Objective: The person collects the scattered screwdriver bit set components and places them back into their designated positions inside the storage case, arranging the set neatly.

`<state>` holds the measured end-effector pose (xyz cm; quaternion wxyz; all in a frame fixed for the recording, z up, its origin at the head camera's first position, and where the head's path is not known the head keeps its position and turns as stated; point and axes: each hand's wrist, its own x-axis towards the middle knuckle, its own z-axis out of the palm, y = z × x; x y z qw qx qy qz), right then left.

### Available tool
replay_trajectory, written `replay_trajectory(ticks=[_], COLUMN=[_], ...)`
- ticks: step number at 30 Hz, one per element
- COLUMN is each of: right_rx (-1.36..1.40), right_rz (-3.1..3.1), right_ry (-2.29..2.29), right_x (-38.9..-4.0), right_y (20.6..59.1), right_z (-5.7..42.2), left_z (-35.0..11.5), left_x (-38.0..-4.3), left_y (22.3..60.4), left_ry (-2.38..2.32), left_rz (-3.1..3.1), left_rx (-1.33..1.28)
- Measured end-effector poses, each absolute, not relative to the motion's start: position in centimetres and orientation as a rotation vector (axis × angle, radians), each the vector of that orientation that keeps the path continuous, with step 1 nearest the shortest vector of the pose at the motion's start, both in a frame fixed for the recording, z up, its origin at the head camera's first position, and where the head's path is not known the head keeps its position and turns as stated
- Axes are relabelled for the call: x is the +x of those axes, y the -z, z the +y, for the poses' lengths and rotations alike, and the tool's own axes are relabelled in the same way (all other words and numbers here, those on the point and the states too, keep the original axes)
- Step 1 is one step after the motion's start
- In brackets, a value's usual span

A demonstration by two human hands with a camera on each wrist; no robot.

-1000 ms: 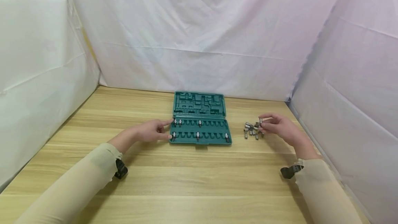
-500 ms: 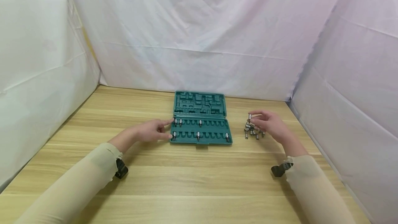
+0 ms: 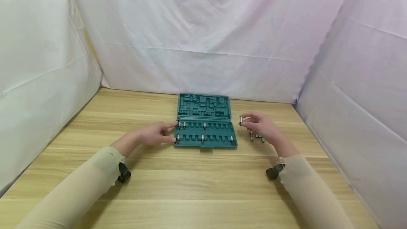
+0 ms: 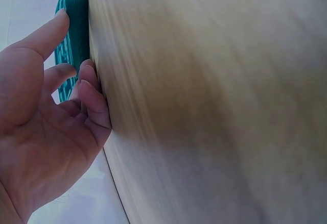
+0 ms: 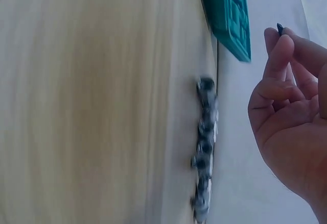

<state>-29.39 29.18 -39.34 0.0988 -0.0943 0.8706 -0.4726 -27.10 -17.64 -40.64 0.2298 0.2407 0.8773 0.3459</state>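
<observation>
An open green plastic case (image 3: 219, 146) lies on the table, with several bit sockets seated in its two rows of slots. My left hand (image 3: 154, 133) touches the case's left edge with thumb and index finger spread apart. In the left wrist view the thumb (image 4: 53, 32) lies against the green case (image 4: 77, 25), the other fingers low by the tabletop. My right hand (image 3: 262, 126) pinches a bit socket (image 3: 241, 119) between thumb and fingertips, raised just right of the case. From the right wrist only its dark tip (image 5: 279, 28) shows; the fingers hide the rest.
Several loose bit sockets (image 3: 252, 137) lie on the wooden table (image 3: 203, 183) under and beside the right hand, which partly covers them. The case's moulded lid (image 3: 203, 105) leans back behind the slots. White cloth (image 3: 197, 63) hangs around the table.
My right hand has moved left from above the loose pile toward the case, carrying the pinched bit socket. The left hand and the case have stayed put.
</observation>
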Motion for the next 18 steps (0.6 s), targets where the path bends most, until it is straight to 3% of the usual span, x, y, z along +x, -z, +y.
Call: replay_trajectory(ticks=[18], right_rx=[-0.387], right_rz=[2.504], right_ry=[1.436], right_x=[-30.0], right_y=[39.1], right_z=[22.0], left_z=[-17.7], left_x=[-27.2], left_y=[40.9], left_ry=[-0.944], left_rz=[2.435], left_rx=[0.668])
